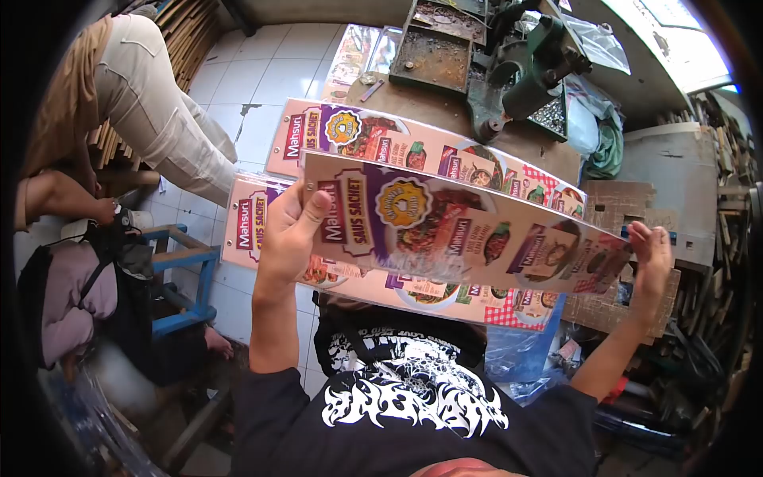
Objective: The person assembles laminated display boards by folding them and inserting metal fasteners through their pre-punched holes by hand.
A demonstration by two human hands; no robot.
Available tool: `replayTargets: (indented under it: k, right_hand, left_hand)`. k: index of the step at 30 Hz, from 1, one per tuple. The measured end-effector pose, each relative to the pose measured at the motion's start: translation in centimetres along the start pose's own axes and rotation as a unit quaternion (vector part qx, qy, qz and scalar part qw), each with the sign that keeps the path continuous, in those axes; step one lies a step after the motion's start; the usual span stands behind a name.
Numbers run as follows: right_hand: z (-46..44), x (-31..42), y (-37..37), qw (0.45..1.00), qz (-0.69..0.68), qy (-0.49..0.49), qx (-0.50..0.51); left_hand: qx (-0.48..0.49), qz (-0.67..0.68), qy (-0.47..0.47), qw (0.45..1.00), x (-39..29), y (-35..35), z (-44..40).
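Observation:
A long printed "Mahsuri Saus Sachet" sign strip [465,226], glossy as if laminated, is held up in front of me, slightly tilted. My left hand [296,226] grips its left end, thumb on the printed face. At the far right end, the fingers of my right hand [652,258] pinch the edge. Behind the held strip lies a matching strip [296,163] with a small metal eyelet at its left end. Another matching strip or stack [248,219] lies nearer my body, partly covered by the held one and my left hand.
A green metal press [532,83] stands at the back beside a tray of small parts [433,60]. Cardboard [616,208] and plastic bags [608,143] are at right. One person in light trousers [155,107] and a bare-footed person [67,298] are left, near a blue stool [208,278].

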State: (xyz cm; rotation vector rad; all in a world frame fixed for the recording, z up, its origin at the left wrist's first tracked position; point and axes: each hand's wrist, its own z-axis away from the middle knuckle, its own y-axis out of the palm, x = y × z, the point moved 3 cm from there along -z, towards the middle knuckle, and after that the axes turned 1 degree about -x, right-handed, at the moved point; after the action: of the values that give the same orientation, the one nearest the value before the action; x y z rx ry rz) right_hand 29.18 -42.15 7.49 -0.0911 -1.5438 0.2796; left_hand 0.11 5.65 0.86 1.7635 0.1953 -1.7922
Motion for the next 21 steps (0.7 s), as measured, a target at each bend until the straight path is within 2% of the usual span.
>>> replayTargets:
  k: [2, 5, 7, 9, 11, 12, 13, 14, 15, 16, 17, 18, 19, 20, 21]
  right_hand:
    - [0.2, -4.0, 0.9, 0.999, -0.03, 0.012, 0.021]
    - [1.6, -8.6, 2.1, 0.997, 0.072, 0.005, -0.015]
    - [3.7, -9.7, 3.5, 0.999, 0.041, 0.018, -0.03]
    - [5.4, -10.6, 4.4, 0.998, 0.011, 0.029, -0.045]
    - [6.5, -11.0, 4.4, 0.991, 0.048, 0.006, -0.124]
    - [7.1, -10.9, 4.9, 0.99, -0.001, 0.027, -0.138]
    - [7.4, -11.2, 5.0, 0.989, 0.0, 0.028, -0.143]
    - [7.7, -11.6, 4.9, 0.989, 0.006, 0.02, -0.149]
    - [7.9, -11.8, 4.9, 0.988, 0.013, 0.013, -0.153]
    - [8.0, -11.5, 4.9, 0.982, 0.018, 0.001, -0.189]
    - [7.8, -11.3, 5.0, 0.983, 0.022, 0.002, -0.185]
    - [7.6, -10.6, 5.1, 0.978, 0.023, -0.03, -0.207]
    - [7.2, -9.9, 5.3, 0.972, 0.024, -0.06, -0.226]
    - [6.9, -8.8, 6.1, 0.972, 0.007, -0.077, -0.222]
    - [6.6, -8.0, 7.1, 0.975, 0.013, -0.07, -0.211]
  left_hand:
    - [-0.007, -0.009, -0.009, 1.0, 0.3, -1.8, 0.6]
    - [-0.032, -0.022, -0.029, 0.999, -0.1, -4.6, 1.5]
    - [-0.08, -0.056, -0.036, 0.995, -0.7, -6.7, 2.1]
    - [-0.087, -0.084, -0.044, 0.992, -0.8, -9.2, 2.4]
    - [-0.22, -0.274, -0.005, 0.936, -1.4, -10.9, 2.8]
    - [-0.293, -0.387, 0.083, 0.87, -1.9, -10.3, 2.9]
    - [-0.288, -0.387, 0.083, 0.872, -2.7, -8.5, 2.6]
    - [-0.272, -0.525, 0.231, 0.773, -4.8, -5.7, 2.9]
    - [-0.245, -0.635, 0.366, 0.635, -6.0, -2.5, 3.4]
    - [-0.156, -0.533, 0.406, 0.726, -5.6, -0.3, 3.9]
    - [-0.066, -0.417, 0.433, 0.796, -5.2, 2.1, 4.6]
    - [0.043, -0.309, 0.446, 0.839, -5.3, 5.7, 4.9]
    - [0.181, -0.254, 0.453, 0.835, -5.4, 7.9, 4.8]
    - [0.257, -0.245, 0.454, 0.817, -5.7, 10.3, 5.2]
    - [0.268, -0.222, 0.472, 0.81, -6.6, 12.3, 5.2]
